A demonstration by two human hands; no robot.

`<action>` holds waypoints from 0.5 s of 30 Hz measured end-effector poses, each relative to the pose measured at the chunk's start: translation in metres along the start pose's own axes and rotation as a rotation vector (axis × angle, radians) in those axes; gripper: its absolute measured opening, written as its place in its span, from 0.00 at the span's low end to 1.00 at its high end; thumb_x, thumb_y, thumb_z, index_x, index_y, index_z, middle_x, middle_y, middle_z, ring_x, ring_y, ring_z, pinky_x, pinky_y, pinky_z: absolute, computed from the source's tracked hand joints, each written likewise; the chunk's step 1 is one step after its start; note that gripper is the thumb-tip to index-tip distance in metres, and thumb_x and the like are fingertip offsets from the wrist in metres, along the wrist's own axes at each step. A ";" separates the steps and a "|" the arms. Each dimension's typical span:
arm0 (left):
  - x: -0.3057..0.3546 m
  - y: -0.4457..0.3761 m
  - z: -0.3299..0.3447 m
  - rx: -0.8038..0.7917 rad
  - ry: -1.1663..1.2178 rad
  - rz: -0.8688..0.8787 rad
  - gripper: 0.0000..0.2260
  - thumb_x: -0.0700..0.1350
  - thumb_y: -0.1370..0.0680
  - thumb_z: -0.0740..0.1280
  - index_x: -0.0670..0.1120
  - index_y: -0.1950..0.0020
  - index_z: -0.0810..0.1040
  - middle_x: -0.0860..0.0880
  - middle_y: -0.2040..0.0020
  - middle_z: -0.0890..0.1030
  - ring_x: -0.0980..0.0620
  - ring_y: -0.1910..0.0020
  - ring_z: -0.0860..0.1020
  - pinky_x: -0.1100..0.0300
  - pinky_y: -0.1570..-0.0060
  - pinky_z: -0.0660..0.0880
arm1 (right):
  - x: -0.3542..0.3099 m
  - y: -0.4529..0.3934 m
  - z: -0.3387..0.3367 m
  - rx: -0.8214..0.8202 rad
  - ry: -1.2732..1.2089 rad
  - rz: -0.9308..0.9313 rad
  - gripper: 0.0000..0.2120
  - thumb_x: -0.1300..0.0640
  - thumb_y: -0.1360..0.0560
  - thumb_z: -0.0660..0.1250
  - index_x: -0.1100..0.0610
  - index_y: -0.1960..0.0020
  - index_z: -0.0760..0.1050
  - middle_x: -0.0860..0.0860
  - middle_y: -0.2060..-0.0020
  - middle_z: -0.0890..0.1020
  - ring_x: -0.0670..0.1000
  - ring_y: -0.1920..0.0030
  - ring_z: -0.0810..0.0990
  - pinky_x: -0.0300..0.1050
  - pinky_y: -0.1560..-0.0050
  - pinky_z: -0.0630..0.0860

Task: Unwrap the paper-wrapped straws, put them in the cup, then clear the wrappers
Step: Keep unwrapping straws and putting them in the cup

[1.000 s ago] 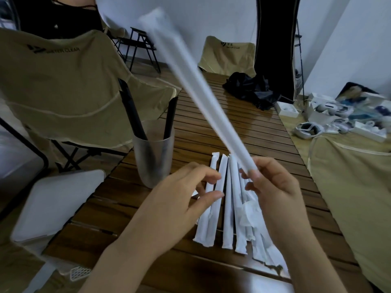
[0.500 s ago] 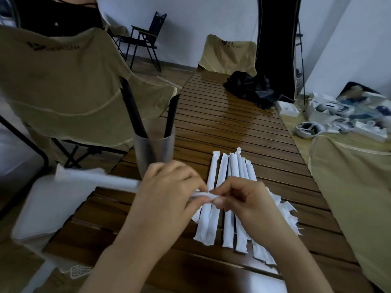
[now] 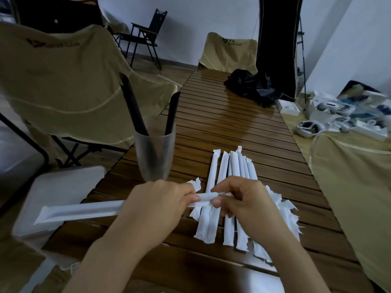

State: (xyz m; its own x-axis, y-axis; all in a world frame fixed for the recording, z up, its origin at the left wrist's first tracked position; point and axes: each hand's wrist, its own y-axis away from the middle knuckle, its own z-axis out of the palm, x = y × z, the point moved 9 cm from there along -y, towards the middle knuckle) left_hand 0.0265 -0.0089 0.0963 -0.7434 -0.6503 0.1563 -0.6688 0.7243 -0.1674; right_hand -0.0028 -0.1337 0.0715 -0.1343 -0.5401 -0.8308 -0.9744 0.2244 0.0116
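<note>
I hold one wrapped straw (image 3: 84, 210) level above the table's near left, its long end pointing left. My left hand (image 3: 156, 210) grips it around the middle. My right hand (image 3: 245, 206) pinches its right tip between thumb and fingers. Under my hands lies a row of several wrapped straws (image 3: 222, 187) on the wooden slat table (image 3: 222, 123). Torn white wrappers (image 3: 285, 214) lie to the right of the row. A frosted cup (image 3: 155, 157) stands just beyond my left hand with two black straws (image 3: 135, 111) in it.
A white bin lid (image 3: 61, 191) sits below the table's left edge. A tan folding chair (image 3: 69, 81) stands left, another at the far end. A black bundle (image 3: 251, 85) lies on the far table. Boxes and devices (image 3: 330, 115) crowd the right.
The wrapped straw swung down from pointing up and away to lying level, pointing left. My left hand closed around its middle while my right hand kept its tip.
</note>
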 end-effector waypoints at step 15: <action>-0.016 0.002 0.010 -0.054 0.121 -0.098 0.15 0.47 0.16 0.51 0.56 0.30 0.66 0.58 0.45 0.73 0.65 0.56 0.76 0.72 0.59 0.68 | -0.011 0.004 0.000 0.129 -0.208 -0.052 0.18 0.63 0.28 0.71 0.47 0.45 0.69 0.50 0.68 0.81 0.48 0.67 0.79 0.38 0.63 0.76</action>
State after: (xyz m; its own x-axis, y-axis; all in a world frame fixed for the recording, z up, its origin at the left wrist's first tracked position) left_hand 0.0375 0.0005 0.0840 -0.6668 -0.6884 0.2855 -0.7343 0.6724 -0.0935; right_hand -0.0057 -0.1270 0.0810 -0.0316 -0.3782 -0.9252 -0.9463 0.3092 -0.0941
